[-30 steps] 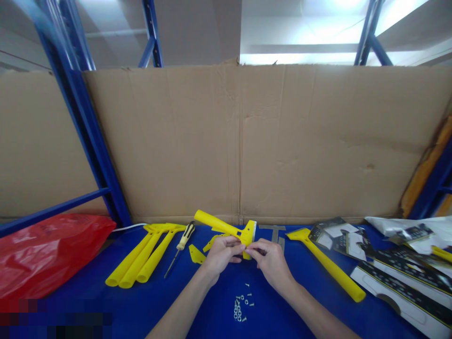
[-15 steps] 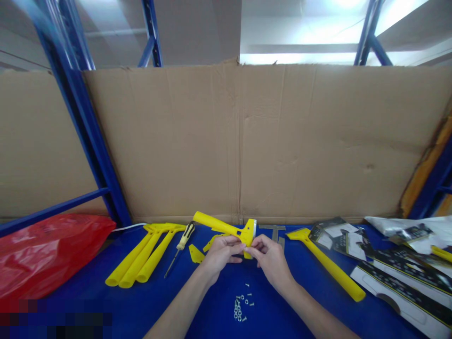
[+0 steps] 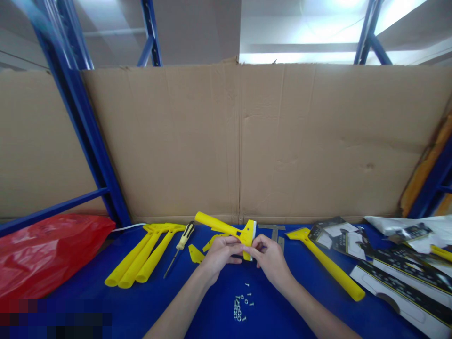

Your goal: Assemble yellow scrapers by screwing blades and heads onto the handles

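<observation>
A yellow scraper [image 3: 221, 224] with a pale blade edge is held above the blue table, its handle pointing up and left. My left hand [image 3: 222, 254] is closed on it where the handle meets the head. The fingers of my right hand [image 3: 266, 254] pinch the lower part of the head, thumb near the left fingertips. Whether a small part sits between the fingertips is hidden. Below the hands lie several small screws and nuts [image 3: 238, 310]. Left of my left hand are loose yellow plates [image 3: 196, 254] and a screwdriver [image 3: 183, 239].
Several yellow scraper handles [image 3: 150, 256] lie at the left, beside a red plastic bag [image 3: 60, 254]. Another yellow scraper [image 3: 332, 266] rests at the right, near black-and-white packaging [image 3: 406, 287]. A cardboard wall [image 3: 240, 141] stands behind the blue table [image 3: 212, 320].
The scraper has shifted and tilted very slightly in my hands. Both hands keep nearly the same place and grip.
</observation>
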The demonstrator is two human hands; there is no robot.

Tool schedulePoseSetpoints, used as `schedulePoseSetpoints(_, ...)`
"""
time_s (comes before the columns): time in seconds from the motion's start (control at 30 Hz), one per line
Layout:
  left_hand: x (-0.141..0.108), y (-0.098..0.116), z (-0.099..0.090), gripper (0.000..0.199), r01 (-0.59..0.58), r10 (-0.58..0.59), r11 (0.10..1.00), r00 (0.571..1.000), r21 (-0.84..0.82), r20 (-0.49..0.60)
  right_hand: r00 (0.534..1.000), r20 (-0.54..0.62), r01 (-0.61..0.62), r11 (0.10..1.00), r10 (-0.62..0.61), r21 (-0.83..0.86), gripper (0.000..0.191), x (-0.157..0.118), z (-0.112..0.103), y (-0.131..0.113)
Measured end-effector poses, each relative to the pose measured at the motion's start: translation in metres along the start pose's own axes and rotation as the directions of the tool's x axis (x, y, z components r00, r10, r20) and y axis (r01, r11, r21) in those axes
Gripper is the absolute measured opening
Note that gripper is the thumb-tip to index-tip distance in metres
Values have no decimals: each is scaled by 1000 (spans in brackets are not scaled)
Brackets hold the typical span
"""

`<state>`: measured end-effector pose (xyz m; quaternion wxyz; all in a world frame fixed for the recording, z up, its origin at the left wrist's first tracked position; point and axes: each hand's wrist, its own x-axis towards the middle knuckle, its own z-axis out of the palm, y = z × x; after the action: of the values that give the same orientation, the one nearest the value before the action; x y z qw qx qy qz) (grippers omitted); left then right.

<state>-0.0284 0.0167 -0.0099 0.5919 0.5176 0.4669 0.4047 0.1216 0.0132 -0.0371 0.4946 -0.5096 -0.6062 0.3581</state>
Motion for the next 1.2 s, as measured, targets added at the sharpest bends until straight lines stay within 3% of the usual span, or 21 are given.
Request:
schedulePoseSetpoints(0.17, 1, 1, 1, 22, 6, -6, 1000, 1000, -16, -18, 998, 18, 61, 998, -61, 22, 24, 0, 0, 3)
schedulePoseSetpoints(0.3, 0, 2, 2, 24, 17, -17, 1000, 1000, -17, -22, 999, 31, 38, 995, -41, 88, 18, 1, 0, 2)
schedulePoseSetpoints(0.6, 2, 0, 0, 20, 16, -17, 999, 1000, -46, -17, 997, 65, 32, 985, -44, 169, 23, 1, 0, 5)
schedulePoseSetpoints(0.87, 2, -2, -1, 30, 17, -19, 997, 999, -78, -32, 996, 66, -69, 988, 60, 137, 20, 0, -2, -7)
schedulePoseSetpoints(1.2, 0, 0, 1, 26, 33, -34, 998, 999, -57, -19, 995, 70, -86, 981, 75, 175, 27, 1, -3, -7)
